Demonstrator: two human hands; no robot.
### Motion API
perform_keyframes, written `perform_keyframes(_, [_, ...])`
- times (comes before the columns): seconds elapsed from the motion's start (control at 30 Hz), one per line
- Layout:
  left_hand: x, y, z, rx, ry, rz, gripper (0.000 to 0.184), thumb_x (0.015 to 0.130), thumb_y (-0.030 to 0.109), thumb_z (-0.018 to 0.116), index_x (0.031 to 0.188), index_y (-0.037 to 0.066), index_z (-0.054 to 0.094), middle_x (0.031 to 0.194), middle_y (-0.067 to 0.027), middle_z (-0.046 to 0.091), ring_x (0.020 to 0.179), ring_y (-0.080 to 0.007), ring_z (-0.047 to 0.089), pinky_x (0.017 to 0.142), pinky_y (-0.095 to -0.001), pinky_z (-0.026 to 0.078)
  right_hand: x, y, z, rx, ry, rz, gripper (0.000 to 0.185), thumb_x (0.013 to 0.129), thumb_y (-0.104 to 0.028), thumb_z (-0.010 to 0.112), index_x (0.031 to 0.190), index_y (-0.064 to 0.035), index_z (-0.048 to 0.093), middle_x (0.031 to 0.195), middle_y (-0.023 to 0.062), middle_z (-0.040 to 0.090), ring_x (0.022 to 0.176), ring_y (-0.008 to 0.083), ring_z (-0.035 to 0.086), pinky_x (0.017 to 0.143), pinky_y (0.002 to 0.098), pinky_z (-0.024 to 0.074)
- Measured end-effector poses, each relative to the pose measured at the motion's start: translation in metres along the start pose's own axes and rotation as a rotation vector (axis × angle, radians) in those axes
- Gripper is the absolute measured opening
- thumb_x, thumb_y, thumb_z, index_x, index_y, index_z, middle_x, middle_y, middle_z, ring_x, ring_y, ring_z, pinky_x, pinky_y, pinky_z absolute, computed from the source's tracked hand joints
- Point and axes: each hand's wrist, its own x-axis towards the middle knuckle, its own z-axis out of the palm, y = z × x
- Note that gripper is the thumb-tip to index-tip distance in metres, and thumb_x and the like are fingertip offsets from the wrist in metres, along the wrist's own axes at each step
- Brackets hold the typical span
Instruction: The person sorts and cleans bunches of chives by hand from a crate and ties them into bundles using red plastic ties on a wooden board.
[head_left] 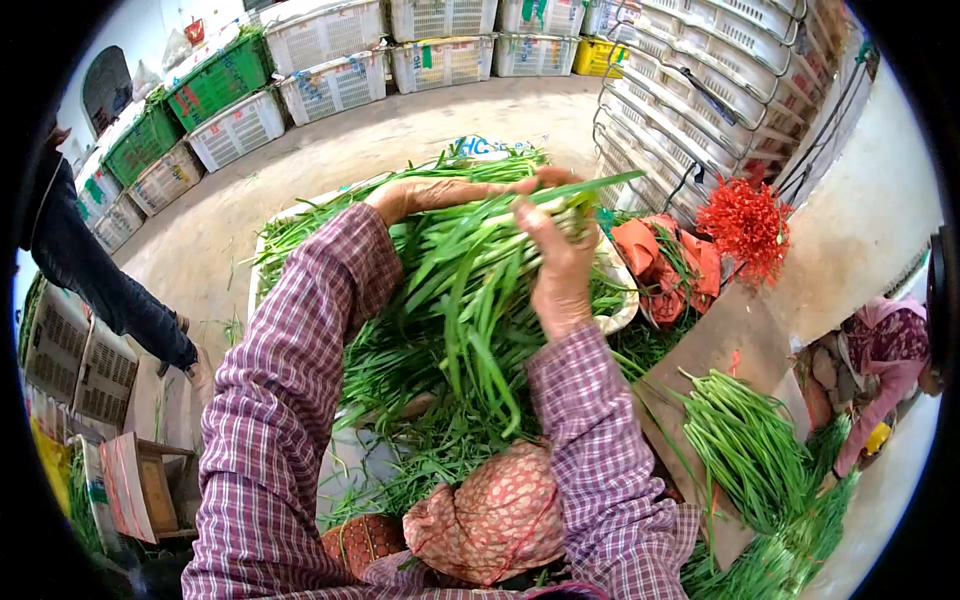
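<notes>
1. Where the head view shows the right hand (563, 265), its fingers clamp a bunch of greens (490, 265) above the crate (615, 322), near the right rim.
2. Left hand (440, 195): partly hidden; closure cannot be told.
3. Bunch apparently gathered; loose greens (400, 370) lie heaped, ungathered.

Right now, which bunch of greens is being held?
The bunch in the right hand, over the white crate; the other large bunch lies on the brown board.
</notes>
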Motion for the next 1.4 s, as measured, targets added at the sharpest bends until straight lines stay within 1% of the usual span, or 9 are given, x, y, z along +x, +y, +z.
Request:
perform_keyframes(0.13, [-0.018,-0.112,-0.022,0.554,-0.116,0.101,0.056,0.103,0.041,0.037,0.147,0.005,0.035,0.147,-0.0128,0.042,0.134,-0.0202,0.039,0.112,-0.0318,0.030,0.027,-0.069,-0.007,-0.057,-0.031,-0.198,0.036,0.079,-0.009,0.069,0.114,-0.0057,0.059,0.096,0.0068,0.066,0.089,0.0155,0.064,0.086,0.0322,0.0534])
perform_keyframes(0.23, [-0.082,-0.064,0.009,1.294,-0.319,-0.261,0.050,0.103,0.031,0.040,0.143,0.003,0.038,0.137,-0.0130,0.052,0.123,-0.0166,0.050,0.104,-0.0265,0.039,0.043,-0.148,-0.006,-0.198,-0.049,-0.372,0.033,0.080,-0.020,0.069,0.111,-0.0080,0.064,0.100,0.0076,0.070,0.097,0.0169,0.066,0.093,0.0356,0.0522])
perform_keyframes(0.33, [-0.154,-0.048,0.018,0.025,0.451,-0.339,0.058,0.096,0.055,0.048,0.105,0.002,0.070,0.102,-0.0092,0.072,0.094,-0.0207,0.065,0.092,-0.0348,0.048,0.052,-0.230,-0.001,-0.233,-0.136,-0.521,0.033,0.084,-0.021,0.068,0.111,-0.0054,0.058,0.105,0.0119,0.066,0.098,0.0234,0.066,0.086,0.0369,0.0584])
perform_keyframes(0.43, [-0.199,-0.044,0.005,-0.194,0.767,-0.141,0.045,0.095,0.046,0.055,0.111,0.007,0.070,0.105,-0.0075,0.071,0.101,-0.0178,0.065,0.095,-0.0361,0.047,0.035,-0.268,0.024,-0.103,-0.183,-0.583,0.031,0.084,-0.023,0.068,0.110,-0.0066,0.062,0.102,0.0120,0.068,0.093,0.0210,0.067,0.082,0.0338,0.0586])
perform_keyframes(0.57, [-0.268,0.029,-0.040,-0.376,1.181,-0.012,0.044,0.083,0.052,0.070,0.105,0.015,0.070,0.106,-0.0042,0.071,0.091,-0.0109,0.066,0.081,-0.0315,0.047,0.059,-0.225,0.006,-0.965,-0.256,-0.911,0.022,0.087,-0.028,0.069,0.101,-0.0105,0.067,0.091,0.0005,0.069,0.081,0.0099,0.067,0.070,0.0258,0.0571])
perform_keyframes(0.7, [-0.321,0.196,-0.020,-0.140,1.034,0.335,0.067,0.090,0.059,0.056,0.138,0.012,0.051,0.127,-0.0091,0.062,0.121,-0.0219,0.056,0.105,-0.0432,0.040,-0.019,-0.246,0.069,-0.575,-0.397,-0.828,0.018,0.084,-0.021,0.072,0.098,-0.0125,0.067,0.089,0.0025,0.070,0.081,0.0114,0.068,0.073,0.0264,0.0606])
perform_keyframes(0.9, [-0.278,0.334,0.109,0.404,0.984,0.506,0.114,0.068,0.060,0.078,0.152,0.008,0.021,0.147,-0.0198,0.040,0.138,-0.0354,0.035,0.115,-0.0539,0.026,-0.077,-0.263,0.100,-0.481,-0.431,-0.645,0.021,0.081,-0.008,0.073,0.100,-0.0068,0.066,0.092,0.0022,0.069,0.085,0.0094,0.066,0.079,0.0243,0.0566])
perform_keyframes(1.13, [-0.255,0.285,0.180,0.022,0.848,0.461,0.104,0.060,0.015,0.074,0.149,-0.001,0.022,0.140,-0.0266,0.044,0.131,-0.0353,0.044,0.111,-0.0427,0.037,-0.113,-0.260,0.090,-0.349,-0.432,-0.564,0.023,0.077,-0.009,0.075,0.099,-0.0066,0.067,0.088,0.0047,0.070,0.080,0.0115,0.068,0.073,0.0268,0.0590])
perform_keyframes(1.4, [-0.307,0.083,0.248,-0.083,0.818,-0.160,0.060,0.078,0.009,0.073,0.134,0.006,0.052,0.115,-0.0199,0.066,0.109,-0.0262,0.062,0.096,-0.0403,0.049,-0.088,-0.302,0.068,-0.406,-0.295,-0.560,0.028,0.083,-0.026,0.070,0.107,-0.0140,0.064,0.093,0.0073,0.069,0.088,0.0157,0.068,0.078,0.0396,0.0593])
